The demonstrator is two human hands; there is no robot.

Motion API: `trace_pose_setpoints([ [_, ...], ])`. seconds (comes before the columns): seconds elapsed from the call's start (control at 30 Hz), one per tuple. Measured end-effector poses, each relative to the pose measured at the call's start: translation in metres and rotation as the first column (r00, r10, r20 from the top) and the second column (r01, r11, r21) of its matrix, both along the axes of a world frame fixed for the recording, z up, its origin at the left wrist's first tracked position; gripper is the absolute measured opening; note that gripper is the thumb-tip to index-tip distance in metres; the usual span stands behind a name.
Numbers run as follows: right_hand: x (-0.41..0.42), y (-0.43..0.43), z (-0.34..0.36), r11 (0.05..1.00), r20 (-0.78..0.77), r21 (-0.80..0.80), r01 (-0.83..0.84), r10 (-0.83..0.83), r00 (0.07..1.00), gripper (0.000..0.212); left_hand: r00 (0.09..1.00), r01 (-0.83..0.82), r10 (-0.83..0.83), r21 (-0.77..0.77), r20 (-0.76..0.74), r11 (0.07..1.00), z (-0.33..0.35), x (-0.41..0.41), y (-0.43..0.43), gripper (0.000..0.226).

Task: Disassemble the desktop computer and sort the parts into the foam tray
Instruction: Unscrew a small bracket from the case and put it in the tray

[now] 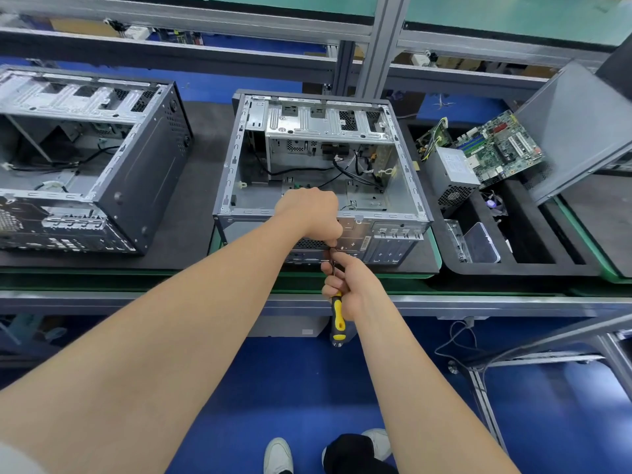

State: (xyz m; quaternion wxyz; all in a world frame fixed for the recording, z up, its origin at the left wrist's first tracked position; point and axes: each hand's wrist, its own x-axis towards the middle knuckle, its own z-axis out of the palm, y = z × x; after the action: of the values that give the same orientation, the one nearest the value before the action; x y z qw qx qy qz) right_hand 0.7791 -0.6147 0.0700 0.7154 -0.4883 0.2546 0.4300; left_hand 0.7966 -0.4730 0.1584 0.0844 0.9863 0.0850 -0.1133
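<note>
An open grey computer case (239, 145) lies on its side in the middle of the bench, stripped inside apart from loose black cables (345, 171). My left hand (309, 210) reaches over its near edge, fingertips curled down at the rear panel beside the screwdriver's tip. My right hand (349, 285) grips a yellow-and-black screwdriver (337, 314), its shaft pointing up at the rear panel. To the right a black foam tray (513, 268) holds a power supply (451, 176), a green motherboard (499, 148) and a clear plastic box (482, 242).
A second open case (143, 165) lies at the left. A grey side panel (581, 131) leans at the tray's far right. Aluminium frame rails (379, 39) run behind the bench. Below the bench edge there is blue floor (307, 388) and my shoes.
</note>
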Motion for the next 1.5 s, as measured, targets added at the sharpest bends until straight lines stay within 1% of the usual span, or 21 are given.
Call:
trace_pose_setpoints([
  [0.07,-0.001,0.003,-0.002,0.999,0.045,-0.042,0.008,-0.006,0.999,0.016,1.000,0.006,-0.006,0.014,-0.001,1.000,0.000,0.000,0.000,0.026],
  [0.27,-0.004,0.007,-0.001,0.985,0.211,-0.164,0.046,-0.011,0.977,0.017,1.000,0.003,-0.004,0.036,0.025,0.999,-0.001,-0.002,-0.002,0.021],
  [0.33,-0.005,0.008,0.000,0.983,0.227,-0.177,0.053,-0.011,0.974,0.015,0.999,0.005,-0.006,0.039,0.034,0.999,-0.001,-0.002,-0.002,0.022],
  [0.5,-0.010,-0.002,-0.001,0.979,0.190,-0.200,0.031,0.007,0.982,0.016,1.000,0.005,-0.006,0.048,0.028,0.999,-0.002,-0.002,-0.001,0.023],
  [0.57,-0.012,-0.009,-0.002,0.977,0.179,-0.208,0.036,0.002,0.984,0.018,0.999,0.027,-0.028,0.058,0.022,0.998,-0.002,-0.002,-0.001,0.032],
  [0.67,-0.014,-0.018,-0.001,0.976,0.165,-0.210,0.052,-0.017,0.986,0.018,0.997,0.064,-0.067,0.057,0.048,0.996,-0.004,-0.002,0.000,0.062],
  [0.7,-0.013,-0.022,0.000,0.976,0.162,-0.211,0.061,-0.026,0.986,0.018,0.995,0.068,-0.071,0.039,0.071,0.997,-0.004,-0.003,0.000,0.070],
  [0.73,-0.011,-0.025,0.002,0.975,0.162,-0.212,0.070,-0.036,0.986,0.018,0.993,0.070,-0.072,0.020,0.098,0.997,-0.004,-0.005,0.000,0.071],
  [0.8,-0.007,-0.032,0.004,0.971,0.165,-0.219,0.092,-0.056,0.985,0.018,0.987,0.062,-0.056,-0.032,0.153,0.998,-0.002,-0.009,-0.002,0.062],
  [0.87,-0.003,-0.039,0.007,0.968,0.172,-0.222,0.115,-0.077,0.982,0.018,0.977,0.020,0.002,-0.098,0.211,0.995,-0.001,-0.012,-0.006,0.053],
  [1.03,0.010,-0.061,0.018,0.960,0.184,-0.211,0.181,-0.143,0.973,0.015,0.943,-0.060,0.101,-0.135,0.318,0.989,0.002,-0.010,-0.030,0.047],
  [1.13,0.020,-0.076,0.023,0.954,0.196,-0.212,0.212,-0.171,0.965,0.011,0.931,-0.083,0.136,-0.168,0.337,0.982,0.004,-0.003,-0.047,0.052],
  [1.27,0.037,-0.096,0.026,0.943,0.217,-0.208,0.259,-0.213,0.953,0.014,0.944,-0.090,0.120,-0.110,0.308,0.990,0.002,0.015,-0.062,0.064],
  [1.33,0.048,-0.104,0.026,0.941,0.222,-0.209,0.265,-0.218,0.950,0.015,0.948,-0.124,0.143,-0.087,0.283,0.989,0.003,0.026,-0.068,0.064],
  [1.4,0.060,-0.113,0.027,0.941,0.226,-0.207,0.268,-0.221,0.949,0.015,0.934,-0.172,0.188,-0.077,0.304,0.982,0.005,0.036,-0.077,0.059],
  [1.47,0.074,-0.122,0.029,0.942,0.238,-0.200,0.269,-0.219,0.946,0.015,0.897,-0.182,0.207,-0.100,0.391,0.978,0.007,0.048,-0.093,0.046],
  [1.5,0.082,-0.128,0.031,0.944,0.247,-0.197,0.266,-0.215,0.945,0.015,0.873,-0.158,0.199,-0.128,0.446,0.979,0.009,0.054,-0.103,0.037],
])
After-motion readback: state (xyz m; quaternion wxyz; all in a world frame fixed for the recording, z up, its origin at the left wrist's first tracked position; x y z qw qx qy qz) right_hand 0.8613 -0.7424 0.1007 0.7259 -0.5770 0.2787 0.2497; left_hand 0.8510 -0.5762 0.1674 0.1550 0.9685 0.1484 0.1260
